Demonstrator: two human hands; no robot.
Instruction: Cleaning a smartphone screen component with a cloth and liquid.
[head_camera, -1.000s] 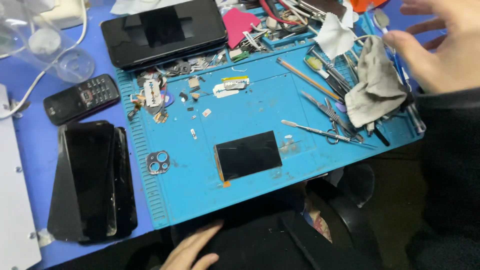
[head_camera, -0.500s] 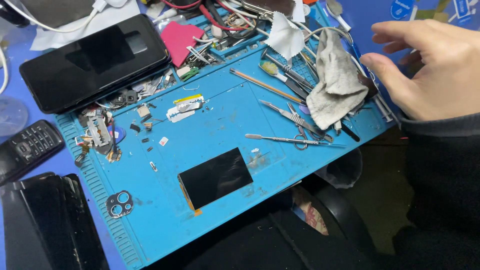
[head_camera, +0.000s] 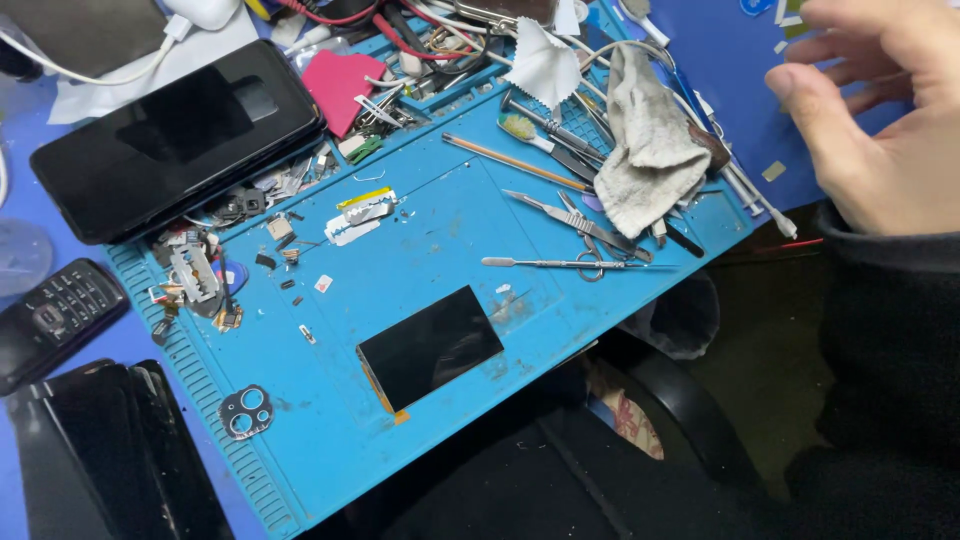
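My right hand (head_camera: 880, 120) hovers at the upper right with its fingers spread, holding nothing, just right of a crumpled grey cloth (head_camera: 650, 150). My left hand is out of view. A blue work mat (head_camera: 440, 230) covers the desk. On it lie a small black screen panel (head_camera: 430, 345), a razor blade (head_camera: 360, 212), a metal spatula tool (head_camera: 560, 264), tweezers (head_camera: 565, 215) and a thin wooden stick (head_camera: 510, 160). A black smartphone (head_camera: 180, 135) rests at the mat's upper left corner.
A small keypad phone (head_camera: 55, 320) and a stack of black phone panels (head_camera: 110, 450) lie at the left. A camera-lens ring (head_camera: 247, 412) sits at the mat's near left edge. Small screws and parts (head_camera: 200, 280), a pink card (head_camera: 345, 85) and cables crowd the back. A black chair (head_camera: 680, 400) is below.
The view has shifted so the mat slides left and up in the frame. My right hand stays open at the upper right. The left hand seen at the bottom edge earlier is gone.
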